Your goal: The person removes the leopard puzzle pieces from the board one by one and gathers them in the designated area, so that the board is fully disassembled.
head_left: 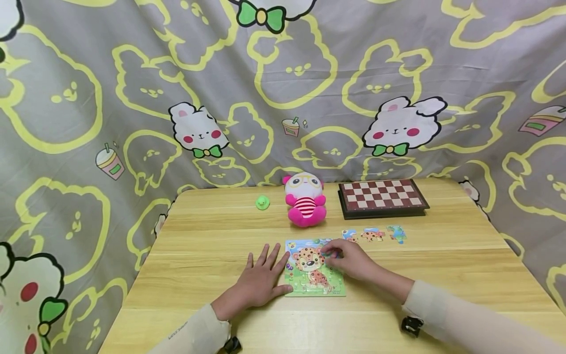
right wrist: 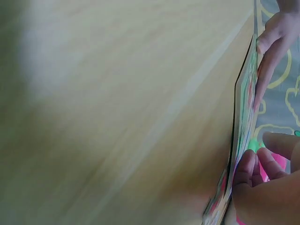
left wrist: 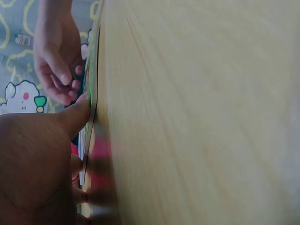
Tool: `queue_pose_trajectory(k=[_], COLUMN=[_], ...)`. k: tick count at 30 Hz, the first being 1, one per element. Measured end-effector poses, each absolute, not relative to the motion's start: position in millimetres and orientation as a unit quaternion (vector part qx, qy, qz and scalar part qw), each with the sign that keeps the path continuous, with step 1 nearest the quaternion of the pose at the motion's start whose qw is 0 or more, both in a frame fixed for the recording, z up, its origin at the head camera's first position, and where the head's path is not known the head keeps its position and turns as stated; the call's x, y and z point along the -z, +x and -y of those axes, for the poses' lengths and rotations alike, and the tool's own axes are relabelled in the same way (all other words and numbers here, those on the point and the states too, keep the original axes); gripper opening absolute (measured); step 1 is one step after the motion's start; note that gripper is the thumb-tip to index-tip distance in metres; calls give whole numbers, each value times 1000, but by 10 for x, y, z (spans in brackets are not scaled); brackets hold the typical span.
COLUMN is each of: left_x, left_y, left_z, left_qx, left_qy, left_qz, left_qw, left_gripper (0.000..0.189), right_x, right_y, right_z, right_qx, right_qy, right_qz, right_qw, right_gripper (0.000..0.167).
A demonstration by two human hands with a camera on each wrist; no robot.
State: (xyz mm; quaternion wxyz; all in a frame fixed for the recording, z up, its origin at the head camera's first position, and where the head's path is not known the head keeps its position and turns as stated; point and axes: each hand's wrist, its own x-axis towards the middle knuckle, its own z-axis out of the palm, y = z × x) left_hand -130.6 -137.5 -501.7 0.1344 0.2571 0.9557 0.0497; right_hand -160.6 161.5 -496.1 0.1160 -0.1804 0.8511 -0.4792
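Observation:
A square jigsaw puzzle [head_left: 312, 275] with a cartoon leopard on a green and blue ground lies flat on the wooden table. My left hand [head_left: 264, 280] is spread at its left side, with the thumb and index fingertip at the puzzle's edge; in the left wrist view the thumb [left wrist: 77, 115] touches that edge. Over the puzzle's upper right part, my right hand [head_left: 353, 260] pinches a small puzzle piece, mostly hidden by the fingers. Loose puzzle pieces [head_left: 372, 235] lie just beyond the right hand, one of them a blue-green piece [head_left: 397, 234].
Behind the puzzle sits a pink and white plush toy [head_left: 306, 200] with a striped belly. A small green duck toy [head_left: 263, 202] is left of it, and a brown and white checkered board box [head_left: 382, 197] stands to the right. A patterned curtain [head_left: 305, 123] hangs along the table's back.

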Motion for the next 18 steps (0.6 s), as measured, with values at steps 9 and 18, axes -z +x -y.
queue_pose_trajectory(k=[9,18], left_x=[5005,4987], left_y=[-1303,-1298], left_z=[1368,1362], left_qx=[-49,-47], left_qy=[257,255], left_qz=[-956,-956], left_qw=[136,138], left_gripper=[90,90], right_x=[4965,4978], right_y=[-1575,-1566], right_z=[-1416,-1345], right_qx=[470,420], right_qy=[-184,-187], right_qz=[-856,-881], right_qw=[111,110], right_gripper=[30,49])
